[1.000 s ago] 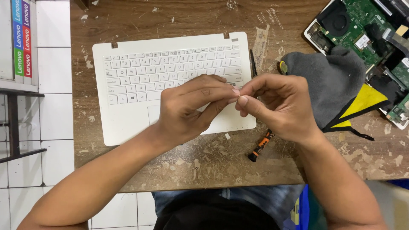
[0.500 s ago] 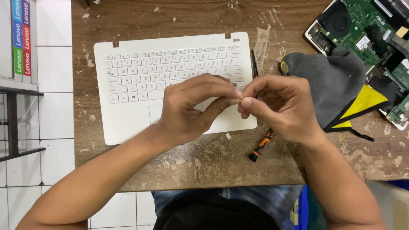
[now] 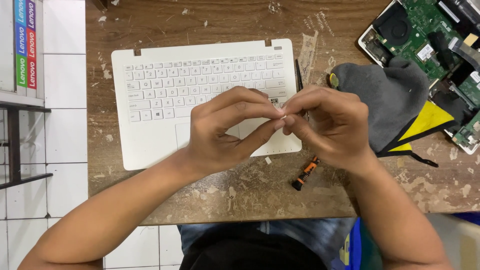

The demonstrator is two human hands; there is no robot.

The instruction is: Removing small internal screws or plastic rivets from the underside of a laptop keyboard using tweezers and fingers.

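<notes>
Both hands meet above the keyboard's [image 3: 200,85] lower right corner. The left hand [image 3: 225,132] and right hand [image 3: 327,125] curl inward, fingertips [image 3: 278,114] pinched together on a tiny white piece [image 3: 285,116]. At 5 o'clock lies a screwdriver [image 3: 305,173]; a grey cloth [image 3: 387,100] crowds 3 o'clock. The table [image 3: 240,190] edge runs close below.

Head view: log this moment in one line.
left hand + right hand: fingertips pinch tiny white piece | below: white laptop keyboard deck | nearby: small orange-black screwdriver

Head view, steeply down, close
</notes>
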